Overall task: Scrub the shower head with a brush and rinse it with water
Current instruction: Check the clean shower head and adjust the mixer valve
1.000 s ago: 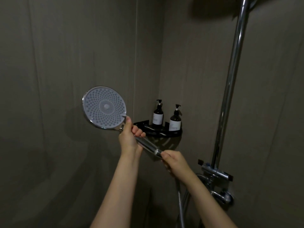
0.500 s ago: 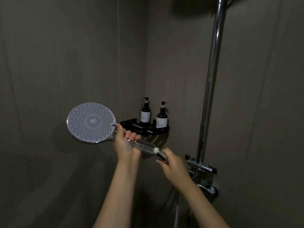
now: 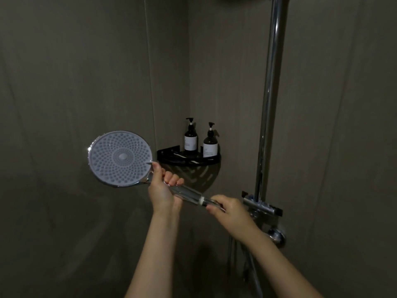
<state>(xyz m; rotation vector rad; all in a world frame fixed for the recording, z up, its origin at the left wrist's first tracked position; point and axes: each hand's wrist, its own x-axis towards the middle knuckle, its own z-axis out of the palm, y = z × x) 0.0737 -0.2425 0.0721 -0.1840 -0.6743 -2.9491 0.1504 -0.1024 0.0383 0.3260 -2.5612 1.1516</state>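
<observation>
While my left hand (image 3: 164, 191) grips the shower head (image 3: 120, 158) by its neck and my right hand (image 3: 229, 211) pinches the handle end, its rim hangs clear of the corner shelf (image 3: 189, 161) and wall.

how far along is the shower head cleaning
Done: the shower head is off its holder, face toward the camera. In hand: the left hand grips the handle and the right hand pinches its hose end. Left: no brush or running water shows, so scrubbing and rinsing remain.
</observation>
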